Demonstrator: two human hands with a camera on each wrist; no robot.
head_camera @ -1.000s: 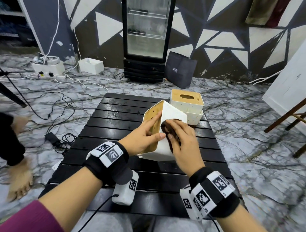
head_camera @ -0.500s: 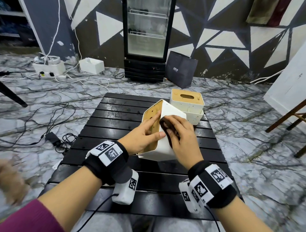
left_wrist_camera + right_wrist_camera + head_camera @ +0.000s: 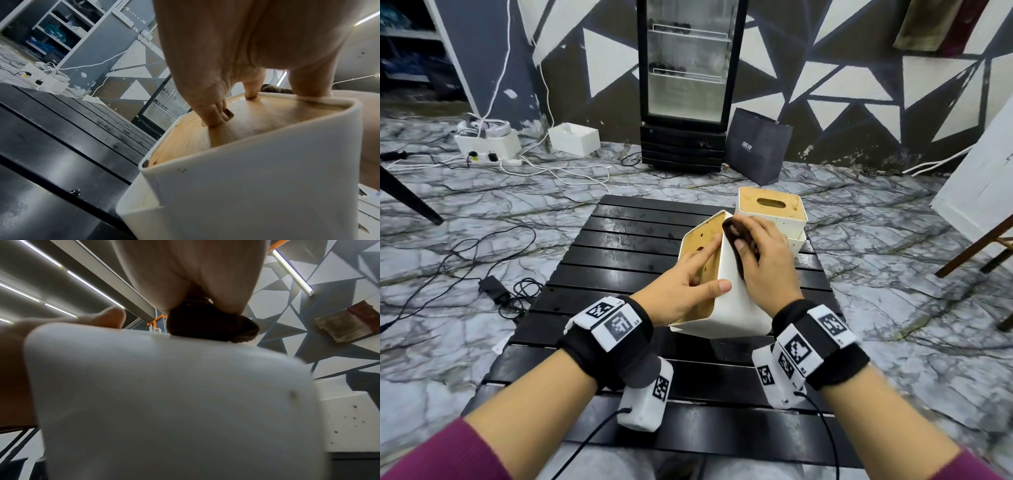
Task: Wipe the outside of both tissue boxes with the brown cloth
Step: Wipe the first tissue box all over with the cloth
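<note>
Fingers curled around brown cloth

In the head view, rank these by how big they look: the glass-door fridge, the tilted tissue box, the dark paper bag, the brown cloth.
1. glass-door fridge
2. tilted tissue box, though nearness to the camera enlarges it
3. dark paper bag
4. brown cloth, mostly hidden under the right hand

Left hand with fingers hooked in a slot, thumb extended; right hand palm-down, fingers curled.
</note>
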